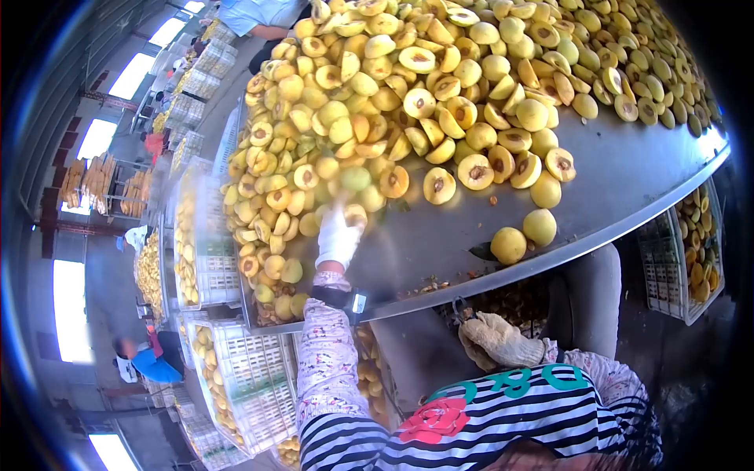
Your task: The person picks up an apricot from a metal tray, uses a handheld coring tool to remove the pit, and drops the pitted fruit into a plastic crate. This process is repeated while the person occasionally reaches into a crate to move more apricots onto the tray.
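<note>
- Two gloved hands, clock directions as seen from above: the left hand (339,238) in white over the metal table (440,243), the right hand (496,341) in beige at 4 o'clock from it.
- One heap of yellow fruit (439,186), too many to count, many pieces halved; it spread from 8 o'clock round to nearly 3 around the left fingertips.
- One greenish fruit (356,179) lay just beyond those fingertips, near 12. The fingers were slightly bent and blurred; whether they gripped any piece I could not tell.
- Two whole-looking fruits (509,246) sat apart from the heap, at 3 to 4 o'clock.
- One looped metal tool (459,308) poked out at 10 to 11 o'clock from the right hand, its fingers curled closed around it.
- One crate (660,271) of fruit stood at 2 o'clock from the right hand.
</note>
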`<action>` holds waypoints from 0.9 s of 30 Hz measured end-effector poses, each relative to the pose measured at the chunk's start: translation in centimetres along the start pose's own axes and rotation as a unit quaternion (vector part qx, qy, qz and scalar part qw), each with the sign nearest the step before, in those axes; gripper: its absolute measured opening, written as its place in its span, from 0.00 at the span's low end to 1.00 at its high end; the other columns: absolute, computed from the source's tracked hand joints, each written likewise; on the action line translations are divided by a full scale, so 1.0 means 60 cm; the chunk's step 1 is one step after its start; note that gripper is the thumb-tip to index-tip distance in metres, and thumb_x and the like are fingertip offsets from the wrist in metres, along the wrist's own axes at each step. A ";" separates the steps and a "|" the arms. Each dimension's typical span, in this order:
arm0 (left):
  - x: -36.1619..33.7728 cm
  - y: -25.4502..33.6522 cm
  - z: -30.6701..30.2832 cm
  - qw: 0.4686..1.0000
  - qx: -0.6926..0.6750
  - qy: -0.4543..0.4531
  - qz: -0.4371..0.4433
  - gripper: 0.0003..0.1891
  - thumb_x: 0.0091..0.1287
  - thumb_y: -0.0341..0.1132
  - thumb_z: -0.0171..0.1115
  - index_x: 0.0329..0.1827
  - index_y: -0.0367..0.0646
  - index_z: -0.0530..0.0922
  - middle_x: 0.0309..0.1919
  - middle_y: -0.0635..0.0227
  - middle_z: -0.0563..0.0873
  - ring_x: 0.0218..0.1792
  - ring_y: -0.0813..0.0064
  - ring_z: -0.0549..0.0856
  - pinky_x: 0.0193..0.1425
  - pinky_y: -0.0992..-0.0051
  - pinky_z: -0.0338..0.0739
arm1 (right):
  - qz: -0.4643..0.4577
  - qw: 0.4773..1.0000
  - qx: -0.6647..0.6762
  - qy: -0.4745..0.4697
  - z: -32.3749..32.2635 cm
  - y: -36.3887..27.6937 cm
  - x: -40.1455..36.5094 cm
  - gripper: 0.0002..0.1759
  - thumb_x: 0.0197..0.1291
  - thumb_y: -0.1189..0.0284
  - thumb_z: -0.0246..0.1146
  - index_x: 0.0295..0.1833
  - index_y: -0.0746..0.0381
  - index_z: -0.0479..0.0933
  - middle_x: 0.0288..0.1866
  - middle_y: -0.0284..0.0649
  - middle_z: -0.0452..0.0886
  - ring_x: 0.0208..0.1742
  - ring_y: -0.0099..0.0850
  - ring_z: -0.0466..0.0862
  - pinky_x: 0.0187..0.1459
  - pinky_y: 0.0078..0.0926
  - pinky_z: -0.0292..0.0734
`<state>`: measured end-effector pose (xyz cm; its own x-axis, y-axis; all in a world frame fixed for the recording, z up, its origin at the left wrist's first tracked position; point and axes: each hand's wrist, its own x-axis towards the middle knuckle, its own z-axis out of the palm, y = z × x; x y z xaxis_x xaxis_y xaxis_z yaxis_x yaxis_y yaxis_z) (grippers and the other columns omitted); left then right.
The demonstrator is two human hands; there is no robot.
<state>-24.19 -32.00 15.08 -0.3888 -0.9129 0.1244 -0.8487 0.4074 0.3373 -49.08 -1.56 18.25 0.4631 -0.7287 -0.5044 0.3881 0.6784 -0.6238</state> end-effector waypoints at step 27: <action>-0.319 0.352 -0.069 0.534 -0.811 0.066 -0.229 0.14 0.76 0.32 0.58 0.59 0.37 0.81 0.43 0.63 0.86 0.43 0.70 0.86 0.60 0.64 0.85 | -0.166 0.944 -0.274 0.079 0.077 0.025 -0.003 0.28 0.71 0.48 0.59 0.53 0.64 0.79 0.41 0.44 0.86 0.44 0.36 0.85 0.50 0.33 0.79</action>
<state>-33.22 -6.04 23.70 -0.1541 -0.9449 -0.2888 0.6252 -0.3196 0.7121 -44.91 0.03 20.18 0.2464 -0.9271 -0.2825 0.0002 0.2916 -0.9566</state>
